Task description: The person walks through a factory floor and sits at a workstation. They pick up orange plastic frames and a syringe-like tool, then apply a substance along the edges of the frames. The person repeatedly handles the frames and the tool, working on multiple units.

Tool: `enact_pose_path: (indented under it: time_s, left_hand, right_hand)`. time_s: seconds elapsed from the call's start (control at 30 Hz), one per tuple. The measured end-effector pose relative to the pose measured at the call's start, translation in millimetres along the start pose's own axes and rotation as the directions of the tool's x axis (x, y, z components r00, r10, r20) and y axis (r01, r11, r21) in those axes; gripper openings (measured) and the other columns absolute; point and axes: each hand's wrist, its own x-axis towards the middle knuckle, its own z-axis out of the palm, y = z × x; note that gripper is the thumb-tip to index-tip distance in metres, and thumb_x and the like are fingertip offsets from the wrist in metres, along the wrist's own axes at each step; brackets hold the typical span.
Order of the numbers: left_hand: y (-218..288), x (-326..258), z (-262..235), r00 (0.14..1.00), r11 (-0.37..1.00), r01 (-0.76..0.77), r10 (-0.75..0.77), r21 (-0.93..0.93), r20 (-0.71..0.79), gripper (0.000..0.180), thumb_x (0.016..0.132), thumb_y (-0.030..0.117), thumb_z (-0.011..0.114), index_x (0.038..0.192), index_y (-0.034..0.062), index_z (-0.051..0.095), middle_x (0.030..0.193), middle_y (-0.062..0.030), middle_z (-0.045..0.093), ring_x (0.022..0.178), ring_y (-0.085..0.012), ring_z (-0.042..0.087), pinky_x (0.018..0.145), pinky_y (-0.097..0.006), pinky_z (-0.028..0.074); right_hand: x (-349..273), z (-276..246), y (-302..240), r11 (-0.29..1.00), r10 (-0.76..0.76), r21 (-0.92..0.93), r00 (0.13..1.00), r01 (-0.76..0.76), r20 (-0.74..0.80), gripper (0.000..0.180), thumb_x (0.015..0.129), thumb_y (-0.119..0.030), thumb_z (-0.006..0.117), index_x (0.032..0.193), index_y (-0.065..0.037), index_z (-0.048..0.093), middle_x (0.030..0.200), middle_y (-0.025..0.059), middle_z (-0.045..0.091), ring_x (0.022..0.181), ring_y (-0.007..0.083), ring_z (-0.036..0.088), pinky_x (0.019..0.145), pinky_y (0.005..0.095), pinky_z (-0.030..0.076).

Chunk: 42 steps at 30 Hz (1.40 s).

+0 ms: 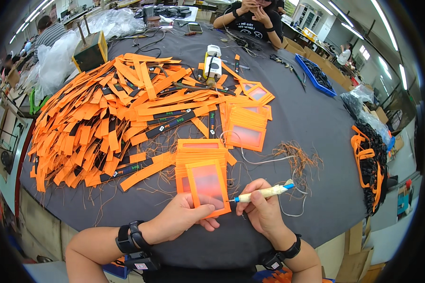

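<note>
My left hand pinches the lower edge of an orange-framed card pouch with a see-through window, thumb on top. My right hand grips a corded pen-shaped tool, wrapped in cream tape with blue at both ends. The tool's thin tip is at the pouch's lower right edge; whether it touches cannot be made out. Behind the held pouch lies a stack of similar pouches, partly covered by it. Farther back, more orange pouches overlap in a fanned pile.
A large heap of orange and black straps covers the table's left. Loose orange threads lie right of the pouches. A white power box, a blue tray of black parts and black-orange cords surround the dark tabletop. Another person sits opposite.
</note>
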Motion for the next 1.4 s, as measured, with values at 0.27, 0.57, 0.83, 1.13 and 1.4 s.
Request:
enact_pose_path:
  time_s: [0.27,0.57,0.83,1.13,1.4]
  left_hand:
    - [2.2,-0.5,1.2,1.0,1.0,0.008,-0.008,-0.013,-0.004,0.026,0.09,0.011,0.056,0.109,-0.0069,0.058,0.096,-0.0127,0.063,0.076,-0.0186,0.066,0.066,-0.028,0.056]
    - [0.2,0.1,-1.0,1.0,0.999,0.004,-0.004,-0.037,0.004,0.026,0.091,0.012,0.056,0.109,-0.0063,0.058,0.097,-0.0124,0.063,0.076,-0.018,0.066,0.066,-0.027,0.056]
    - [1.9,0.2,-0.1,1.0,1.0,0.005,-0.004,-0.031,0.015,0.026,0.091,0.012,0.056,0.11,-0.005,0.06,0.097,-0.0117,0.064,0.074,-0.0166,0.065,0.066,-0.027,0.056]
    - [1.7,0.3,0.3,1.0,0.999,0.008,-0.008,-0.031,0.007,0.025,0.091,0.011,0.056,0.109,-0.0062,0.059,0.097,-0.0125,0.063,0.075,-0.0175,0.066,0.066,-0.027,0.056]
    - [1.7,-0.3,-0.2,1.0,1.0,0.007,-0.007,-0.027,-0.002,0.024,0.09,0.01,0.056,0.108,-0.0061,0.058,0.097,-0.0123,0.063,0.075,-0.0182,0.066,0.066,-0.027,0.056]
  right_hand:
    - [0.4,-1.3,-1.0,1.0,0.013,-0.01,0.999,-0.013,-0.029,0.022,0.091,-0.023,0.061,0.092,-0.005,0.05,0.078,0.0083,0.056,0.065,0.0163,0.059,0.057,0.0318,0.051]
    - [0.4,-2.4,-1.1,0.998,0.039,0.042,0.999,-0.039,0.013,0.012,0.094,-0.017,0.055,0.094,-0.005,0.051,0.076,0.0072,0.06,0.064,0.015,0.059,0.059,0.0295,0.05]
    - [0.6,-4.6,-0.2,0.998,0.047,0.049,0.998,-0.048,0.036,0.011,0.094,-0.015,0.055,0.094,-0.005,0.052,0.077,0.0077,0.061,0.064,0.0149,0.059,0.058,0.0293,0.05]
    - [0.5,-2.4,-1.0,0.999,0.045,0.013,0.999,-0.045,-0.005,0.016,0.092,-0.019,0.057,0.091,-0.005,0.05,0.073,0.0086,0.056,0.061,0.0168,0.057,0.055,0.0303,0.049]
    - [-0.2,-1.6,-4.8,0.995,-0.069,0.066,0.998,0.069,-0.008,0.013,0.094,-0.016,0.055,0.095,-0.003,0.05,0.079,0.0088,0.061,0.069,0.0164,0.061,0.063,0.0314,0.052]
